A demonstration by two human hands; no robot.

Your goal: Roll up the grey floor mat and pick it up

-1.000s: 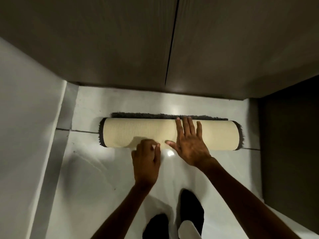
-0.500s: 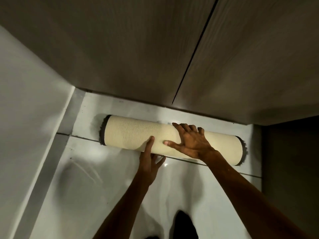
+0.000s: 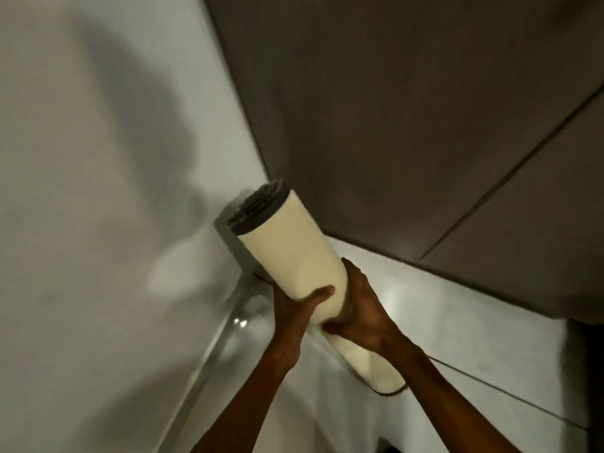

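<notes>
The floor mat (image 3: 291,253) is a tight roll, cream backing outward, grey pile showing at its upper end. It is off the floor and tilted, upper end toward the wall corner, lower end down to the right. My left hand (image 3: 294,308) grips it from the left with the thumb across the front. My right hand (image 3: 362,308) wraps it from the right at the same height. Both hands hold the roll near its middle.
A pale wall (image 3: 98,191) fills the left side. Dark wooden cabinet doors (image 3: 408,125) with a seam rise behind the roll. Glossy white floor tiles (image 3: 457,348) lie below, and a dark panel (image 3: 585,371) stands at the right edge.
The roll lay on the floor against the cabinet under my hands. Now both hands have closed around it and lifted it, tilting it up toward the left corner; the view has swung left.
</notes>
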